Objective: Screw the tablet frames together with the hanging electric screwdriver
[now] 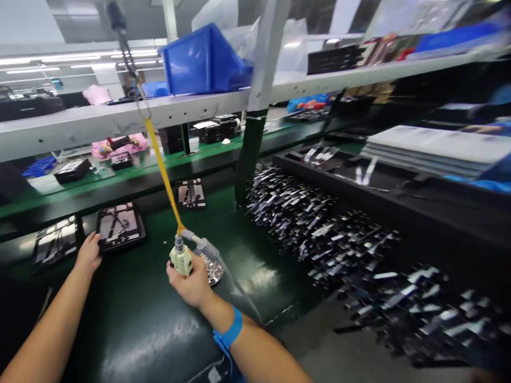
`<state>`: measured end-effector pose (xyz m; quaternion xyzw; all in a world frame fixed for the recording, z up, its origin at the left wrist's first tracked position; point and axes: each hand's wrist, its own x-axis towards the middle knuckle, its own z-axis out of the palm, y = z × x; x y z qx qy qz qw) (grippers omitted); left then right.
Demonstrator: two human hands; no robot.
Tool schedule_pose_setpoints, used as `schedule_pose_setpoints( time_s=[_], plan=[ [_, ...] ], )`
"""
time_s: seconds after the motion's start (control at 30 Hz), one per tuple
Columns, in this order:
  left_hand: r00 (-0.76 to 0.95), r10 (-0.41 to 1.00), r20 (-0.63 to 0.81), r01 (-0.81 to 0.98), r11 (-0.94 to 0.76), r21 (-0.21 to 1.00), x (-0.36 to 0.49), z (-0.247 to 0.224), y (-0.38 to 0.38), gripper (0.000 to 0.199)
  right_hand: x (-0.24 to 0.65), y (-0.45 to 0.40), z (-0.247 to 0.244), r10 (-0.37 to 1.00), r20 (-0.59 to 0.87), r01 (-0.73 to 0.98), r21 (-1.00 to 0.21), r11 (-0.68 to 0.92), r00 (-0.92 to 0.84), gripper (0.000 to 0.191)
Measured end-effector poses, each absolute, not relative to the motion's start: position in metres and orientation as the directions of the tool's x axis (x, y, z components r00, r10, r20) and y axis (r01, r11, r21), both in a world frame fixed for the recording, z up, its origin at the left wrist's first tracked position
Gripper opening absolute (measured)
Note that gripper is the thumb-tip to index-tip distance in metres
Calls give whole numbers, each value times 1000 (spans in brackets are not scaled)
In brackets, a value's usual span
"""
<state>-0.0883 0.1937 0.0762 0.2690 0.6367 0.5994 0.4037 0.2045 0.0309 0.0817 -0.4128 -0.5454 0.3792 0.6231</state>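
Grip at right (195, 284) wraps a pale tool (181, 259); left grip (88, 254) touches a black-framed panel (120, 222), its closure unclear.

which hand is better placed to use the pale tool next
Right, most likely: the right hand grips the pale tool below the yellow strap. The left hand is at the edge of a black-framed unit, away from the tool.

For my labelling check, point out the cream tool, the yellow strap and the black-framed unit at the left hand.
Cream tool (181, 260), head view: its body.
Yellow strap (163, 173), head view: midway along.
Black-framed unit (119, 223), head view: upper face.
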Motion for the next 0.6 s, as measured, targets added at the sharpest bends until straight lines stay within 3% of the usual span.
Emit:
schedule_pose_setpoints(
  time_s=[0.23, 0.37, 0.43, 0.5, 0.6],
  plan=[
    [-428, 847, -316, -318, 187, 930, -63, 45, 65, 48, 209, 42, 73, 888, 423, 44, -905, 423, 179, 17],
    [-376, 851, -368, -312, 258, 915, -36, 27, -4, 59, 210, 40, 70, 891, 420, 28, -906, 422, 173, 18],
    [-355, 872, -338, -133, 311, 941, -32, 24, -25, 61, 210, 38, 69, 888, 423, 21, -904, 426, 182, 16],
    [-302, 931, -205, 232, 280, 932, -34, 26, -37, 59, 209, 37, 70, 885, 424, 13, -903, 429, 191, 16],
    [-67, 987, 143, 703, -55, 709, -32, 38, -42, 47, 209, 36, 74, 881, 425, 13, -902, 432, 209, 16]
  ],
)
